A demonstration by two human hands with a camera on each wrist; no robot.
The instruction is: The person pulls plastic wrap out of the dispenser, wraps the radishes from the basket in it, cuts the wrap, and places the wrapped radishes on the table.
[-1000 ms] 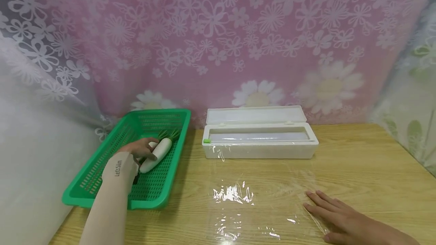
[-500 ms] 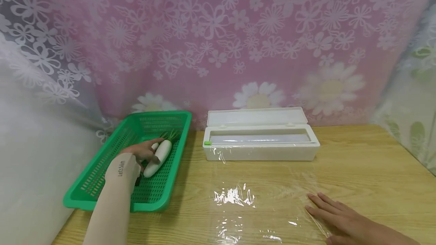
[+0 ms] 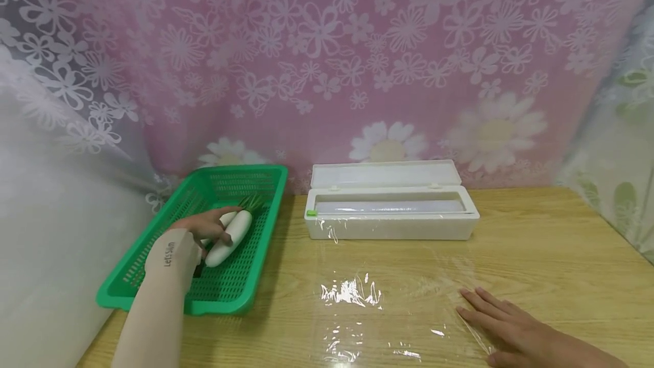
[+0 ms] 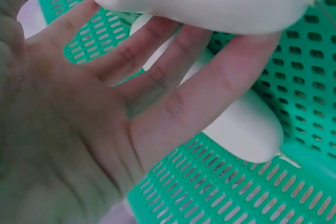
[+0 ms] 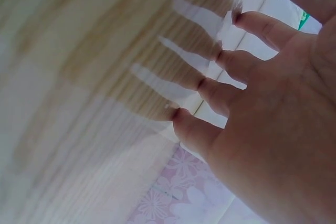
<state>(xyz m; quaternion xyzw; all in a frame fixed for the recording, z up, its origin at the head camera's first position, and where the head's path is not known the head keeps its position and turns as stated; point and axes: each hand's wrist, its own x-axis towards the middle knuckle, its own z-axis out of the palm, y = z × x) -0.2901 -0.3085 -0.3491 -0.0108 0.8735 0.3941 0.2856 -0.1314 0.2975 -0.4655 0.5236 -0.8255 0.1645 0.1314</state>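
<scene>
Inside the green basket (image 3: pixel 281 203), my left hand (image 3: pixel 204 225) grips a white radish (image 3: pixel 240 227) with green leaf stubs, thumb on its near right side and fingers on the other. The left wrist view shows those fingers (image 4: pixel 205 85) reaching against the radish's underside. A second white radish (image 4: pixel 244 129) lies below it on the basket floor. My right hand (image 3: pixel 511 325) rests with spread, straight fingers on the edge of a clear sheet of plastic wrap (image 3: pixel 349 293) on the table. In the right wrist view its fingertips (image 5: pixel 181 116) press down at the film.
A white plastic wrap dispenser (image 3: pixel 390 228) with raised lid (image 3: pixel 385 175) stands at the back, its roll (image 3: pixel 388 207) inside. A green slider (image 3: pixel 311 213) sits at its left end. The film runs from it toward the front. A flowered curtain (image 3: pixel 327 72) hangs behind.
My left hand and the gripped radish have shifted slightly left and toward me within the basket. The right hand has stayed in place on the film.
</scene>
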